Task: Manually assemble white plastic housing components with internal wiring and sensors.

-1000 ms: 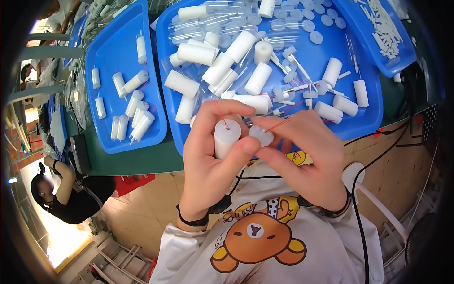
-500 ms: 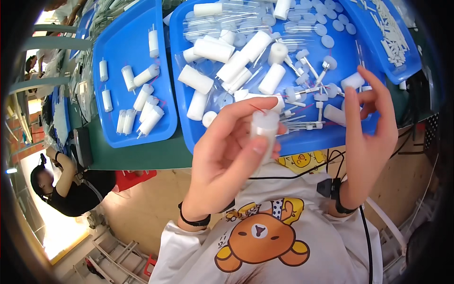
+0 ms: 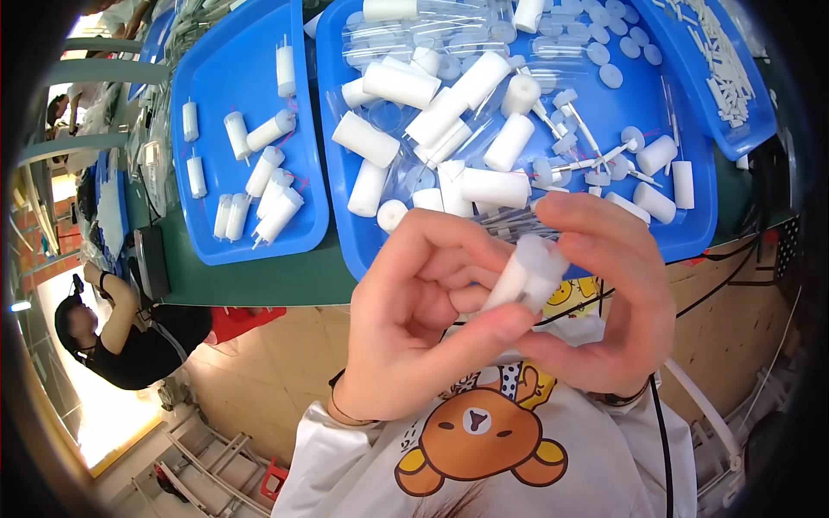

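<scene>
Right hand [image 3: 635, 298] moved from tray [image 3: 635, 97] to white tube [image 3: 516, 283].
Left hand [image 3: 410, 315], fingers closed, holds the tube near the tray; whether the curled right fingers grip its blurred end, I cannot tell.

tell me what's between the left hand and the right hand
A white cylinder, partly hidden by fingers and blurred, lies between the left hand and right hand, in the head view.

And there's the green table [image 3: 250, 287], tan floor [image 3: 259, 371] spreading below it, 3 pale bars [image 3: 108, 72] up to its left, bright light [image 3: 108, 397] blazing below-left, a pale pole [image 3: 706, 406] slanting below its right end
</scene>
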Motion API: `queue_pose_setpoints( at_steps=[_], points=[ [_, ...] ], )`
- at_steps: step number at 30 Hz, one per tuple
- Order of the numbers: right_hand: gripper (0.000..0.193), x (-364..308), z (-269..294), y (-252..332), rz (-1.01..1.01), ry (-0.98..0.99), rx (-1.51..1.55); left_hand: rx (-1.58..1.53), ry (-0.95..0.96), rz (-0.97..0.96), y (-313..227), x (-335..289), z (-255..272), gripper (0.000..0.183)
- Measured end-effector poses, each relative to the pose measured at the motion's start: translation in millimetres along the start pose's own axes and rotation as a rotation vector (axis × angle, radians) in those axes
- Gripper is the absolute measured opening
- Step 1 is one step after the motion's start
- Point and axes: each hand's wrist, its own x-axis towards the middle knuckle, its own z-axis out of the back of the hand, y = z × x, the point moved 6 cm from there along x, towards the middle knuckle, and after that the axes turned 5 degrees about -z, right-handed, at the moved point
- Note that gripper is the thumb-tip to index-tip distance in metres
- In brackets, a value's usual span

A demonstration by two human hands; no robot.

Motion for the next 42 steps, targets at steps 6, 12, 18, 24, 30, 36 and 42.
queue_pose_setpoints(
  at_steps=[6,12,18,24,30,36,42],
  points=[
    [0.051,-1,2,-5,-0.064,0.045,0.116,0.148,-0.045,0.063,-1,-1,-3,0.042],
    [0.035,-10,2,-23,-0.221,-0.11,0.532,0.073,-0.031,0.129,-3,-5,-8,0.048],
    [0.034,-12,5,-26,-0.244,-0.158,0.543,0.062,0.022,0.189,-2,-5,-6,0.051],
    [0.038,-15,8,-28,-0.279,-0.21,0.536,0.062,-0.006,0.113,-1,-4,-5,0.047],
    [0.039,-20,7,-28,-0.305,-0.181,0.426,-0.071,0.009,0.084,5,-5,-1,0.033],
    [0.038,-28,0,-28,-0.287,-0.253,0.577,-0.093,0.019,0.049,6,-5,-2,0.03],
    [0.035,-37,-5,-29,-0.268,-0.313,0.787,-0.167,0.065,0.033,12,-7,-4,0.031]
  ],
)
